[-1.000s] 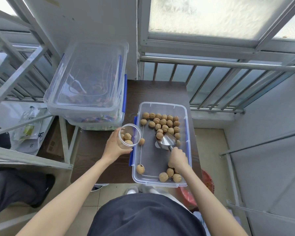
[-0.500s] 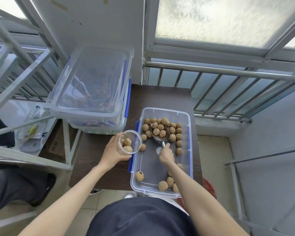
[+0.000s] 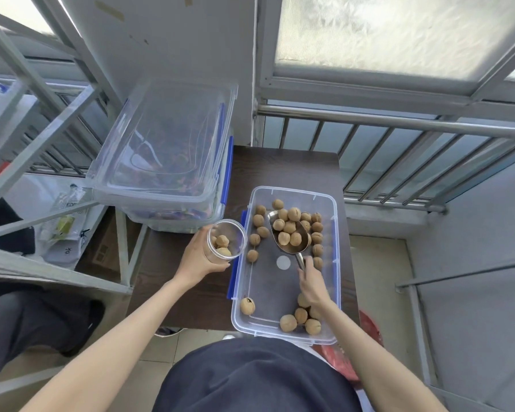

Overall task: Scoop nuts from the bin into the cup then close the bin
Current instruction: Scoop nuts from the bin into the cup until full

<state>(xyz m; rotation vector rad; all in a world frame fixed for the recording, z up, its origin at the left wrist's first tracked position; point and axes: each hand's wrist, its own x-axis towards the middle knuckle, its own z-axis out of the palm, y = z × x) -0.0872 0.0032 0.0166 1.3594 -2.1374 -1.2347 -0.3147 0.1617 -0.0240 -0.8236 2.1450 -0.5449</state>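
A clear plastic bin [image 3: 335, 221] with blue latches stands open on the dark table [image 3: 283, 168], with walnuts [image 3: 317, 237] heaped at its far end and a few [image 3: 301, 318] at its near end. My right hand [image 3: 311, 283] grips the handle of a metal scoop [image 3: 289, 249], whose bowl holds several nuts inside the bin. Just left of the bin's rim, my left hand [image 3: 198, 257] holds a clear cup [image 3: 227, 239] tilted towards me, with a few nuts in it.
Two stacked clear bins [image 3: 164, 162] stand at the table's back left, close behind the cup. A grey metal frame [image 3: 42, 138] runs along the left. A steel railing [image 3: 399, 126] and window lie beyond the table. A red object [image 3: 366, 346] sits on the floor at right.
The scoop pushed forward from the bin's middle into the far heap and filled with nuts. The cup stayed beside the bin's left rim.
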